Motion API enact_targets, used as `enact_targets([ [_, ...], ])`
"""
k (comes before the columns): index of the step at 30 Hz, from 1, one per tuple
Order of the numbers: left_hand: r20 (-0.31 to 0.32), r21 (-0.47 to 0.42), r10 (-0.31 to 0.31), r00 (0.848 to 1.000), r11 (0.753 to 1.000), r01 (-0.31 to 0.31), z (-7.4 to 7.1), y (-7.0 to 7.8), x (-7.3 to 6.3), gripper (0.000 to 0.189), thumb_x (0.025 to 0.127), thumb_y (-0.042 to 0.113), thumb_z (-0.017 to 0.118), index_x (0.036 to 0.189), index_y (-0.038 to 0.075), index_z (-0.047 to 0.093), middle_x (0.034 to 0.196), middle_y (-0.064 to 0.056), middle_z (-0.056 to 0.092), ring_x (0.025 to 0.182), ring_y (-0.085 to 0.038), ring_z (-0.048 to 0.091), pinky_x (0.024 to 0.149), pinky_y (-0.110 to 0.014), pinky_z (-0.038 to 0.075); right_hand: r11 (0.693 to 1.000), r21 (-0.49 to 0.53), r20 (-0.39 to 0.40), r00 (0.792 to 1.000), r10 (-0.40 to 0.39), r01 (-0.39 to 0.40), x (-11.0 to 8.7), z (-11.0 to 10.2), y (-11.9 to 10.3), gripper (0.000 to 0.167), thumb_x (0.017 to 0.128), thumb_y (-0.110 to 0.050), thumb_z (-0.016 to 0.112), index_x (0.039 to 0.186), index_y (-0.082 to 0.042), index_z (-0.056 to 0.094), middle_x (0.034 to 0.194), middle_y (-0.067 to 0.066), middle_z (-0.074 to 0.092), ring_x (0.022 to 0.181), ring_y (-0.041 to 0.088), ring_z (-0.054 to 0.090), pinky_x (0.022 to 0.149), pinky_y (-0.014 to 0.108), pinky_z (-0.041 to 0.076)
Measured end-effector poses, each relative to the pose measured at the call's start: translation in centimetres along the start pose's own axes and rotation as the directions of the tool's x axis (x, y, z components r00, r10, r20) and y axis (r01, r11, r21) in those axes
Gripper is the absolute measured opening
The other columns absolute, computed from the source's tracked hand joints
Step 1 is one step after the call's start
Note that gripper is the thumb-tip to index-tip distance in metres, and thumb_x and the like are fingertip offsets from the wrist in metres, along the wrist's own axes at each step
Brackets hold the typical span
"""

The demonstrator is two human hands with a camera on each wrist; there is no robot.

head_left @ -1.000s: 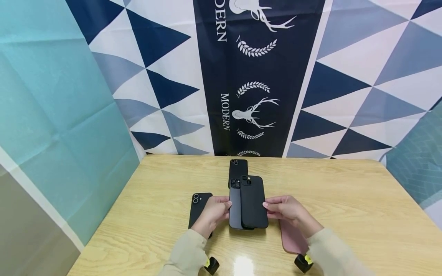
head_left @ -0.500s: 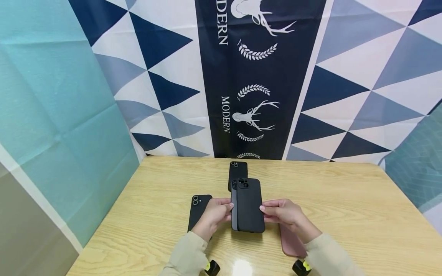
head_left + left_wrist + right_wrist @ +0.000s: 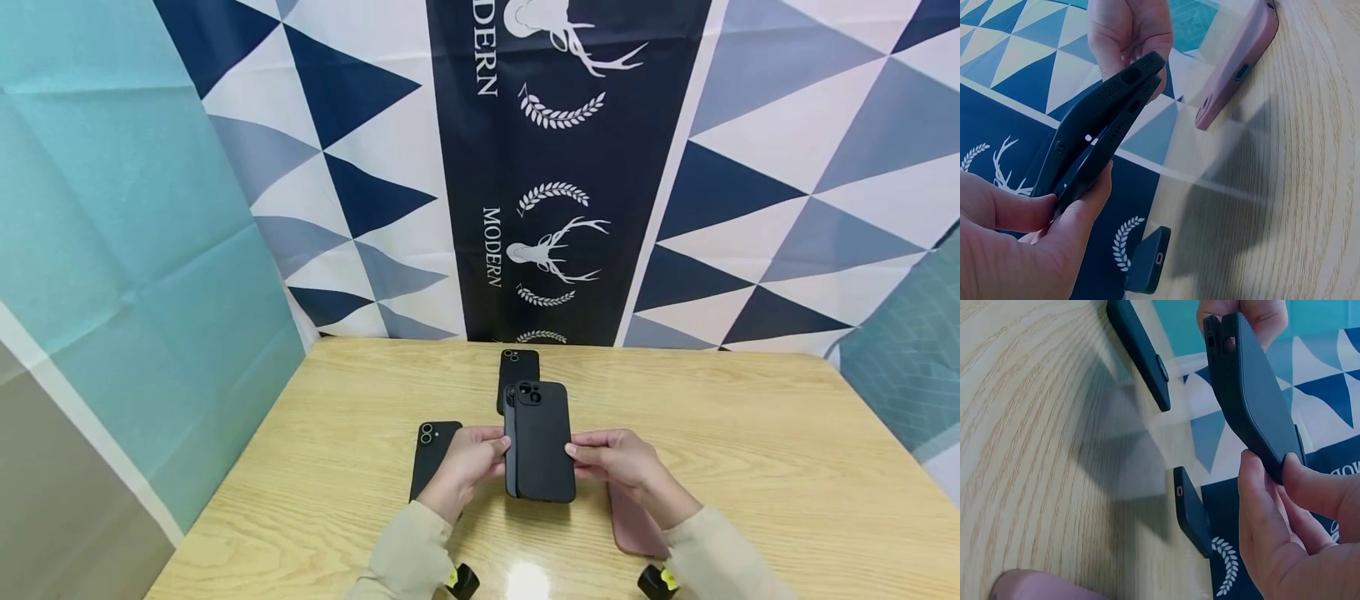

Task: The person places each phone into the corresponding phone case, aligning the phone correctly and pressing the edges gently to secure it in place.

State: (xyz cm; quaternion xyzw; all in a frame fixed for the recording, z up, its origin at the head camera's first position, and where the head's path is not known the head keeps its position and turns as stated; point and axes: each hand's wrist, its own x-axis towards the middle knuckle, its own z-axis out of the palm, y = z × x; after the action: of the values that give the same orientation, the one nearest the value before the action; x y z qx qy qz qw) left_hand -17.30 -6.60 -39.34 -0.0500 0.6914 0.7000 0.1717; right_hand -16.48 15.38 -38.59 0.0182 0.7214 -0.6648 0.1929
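Observation:
My left hand [image 3: 471, 462] pinches the left edge of a dark grey phone [image 3: 511, 462] with thumb and fingers. My right hand [image 3: 618, 458] grips a black phone case [image 3: 545, 446] by its right edge. Both pieces are held above the table. Seen from the head, the case lies over the phone's back, shifted to the right, so only a strip of the phone shows. In the left wrist view, a wedge-shaped gap separates the case [image 3: 1082, 112] from the phone [image 3: 1112, 139]. The right wrist view shows the case's bottom cutout [image 3: 1230, 344] close beside the phone's end.
A black phone [image 3: 431, 454] lies on the wooden table [image 3: 322, 475] by the left hand. Another black phone [image 3: 519, 365] lies behind the held pair. A pink phone or case [image 3: 634, 523] is partly under the right hand. Patterned cloth [image 3: 375, 125] hangs beyond the table.
The case has moved left over the phone, covering most of its back and lenses, mainly in the first half second. Both hands are slightly closer together and keep their holds.

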Motion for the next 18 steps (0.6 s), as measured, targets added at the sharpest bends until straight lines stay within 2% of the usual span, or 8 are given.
enact_targets([
  [11,0.006,-0.019,0.007,1.0,1.0,-0.007,0.3,0.1,-0.1,0.032,0.096,0.002,0.051,0.126,-0.01,0.057,0.108,-0.02,0.071,0.082,-0.01,0.07,0.076,-0.025,0.06,0.994,-0.108,-0.093,0.996,0.0,-0.01,-0.3,0.6,-0.8,0.044,0.089,-0.01,0.067,0.123,0.016,0.056,0.099,0.008,0.074,0.075,0.005,0.069,0.076,0.028,0.061],
  [18,0.041,-0.063,0.013,0.999,0.998,-0.011,0.4,0.0,-0.1,0.033,0.097,0.0,0.048,0.128,-0.013,0.053,0.114,-0.024,0.068,0.093,-0.017,0.071,0.083,-0.03,0.059,0.979,-0.204,-0.173,0.984,-0.031,-0.005,-0.6,1.2,-1.2,0.04,0.088,-0.011,0.069,0.118,0.015,0.06,0.098,0.019,0.074,0.072,0.012,0.072,0.075,0.032,0.061],
])
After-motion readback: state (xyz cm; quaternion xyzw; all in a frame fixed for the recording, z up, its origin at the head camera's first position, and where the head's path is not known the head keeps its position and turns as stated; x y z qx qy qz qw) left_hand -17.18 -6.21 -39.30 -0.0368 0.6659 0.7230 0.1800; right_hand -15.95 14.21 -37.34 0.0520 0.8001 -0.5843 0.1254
